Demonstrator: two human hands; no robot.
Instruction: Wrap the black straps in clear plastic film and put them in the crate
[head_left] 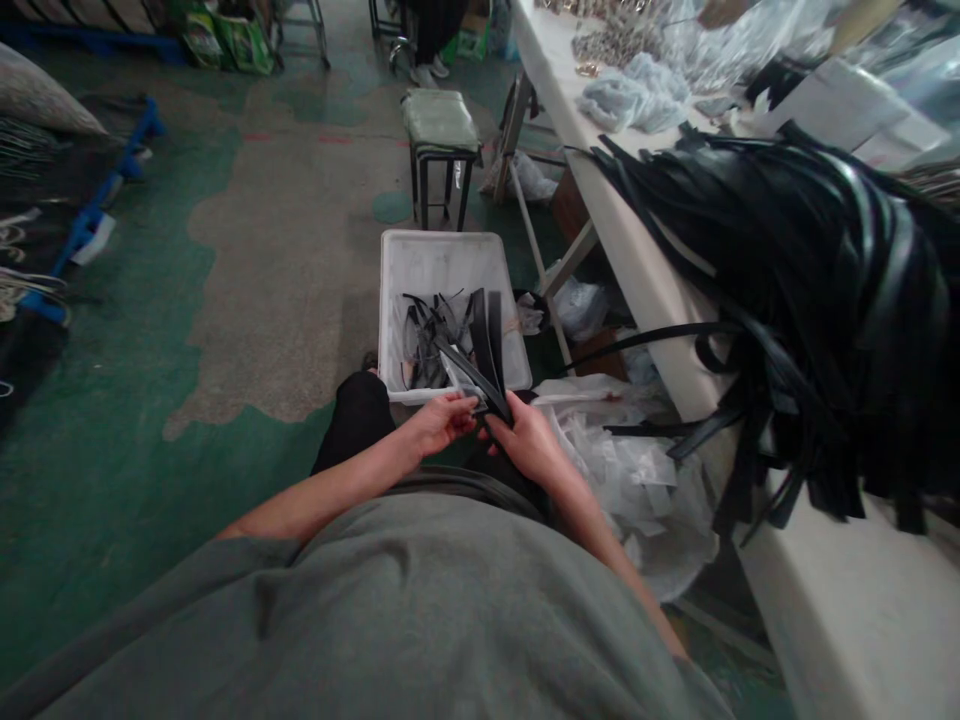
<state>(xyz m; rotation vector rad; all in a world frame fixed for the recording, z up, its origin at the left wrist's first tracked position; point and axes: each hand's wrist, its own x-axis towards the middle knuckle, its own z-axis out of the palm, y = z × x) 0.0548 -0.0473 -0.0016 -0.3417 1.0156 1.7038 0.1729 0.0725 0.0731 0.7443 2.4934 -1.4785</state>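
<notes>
My right hand [526, 435] is closed around several flat black straps [489, 345] that look like belts; they stick up and away over the bin. My left hand [444, 422] pinches close beside it, its fingertips at the lower end of the straps, where a small pale, shiny piece shows; its kind is too small to make out. Just beyond both hands sits a white plastic bin [450, 250] on the floor, with more thin black straps [431, 350] lying in it.
On my right runs a long white table [832, 590], where a big heap of black straps [810, 250] hangs over the edge. Below it stands a clear plastic bag [637, 470] of scraps. A padded stool [441, 118] is past the bin; a blue pallet [82, 220] lies left.
</notes>
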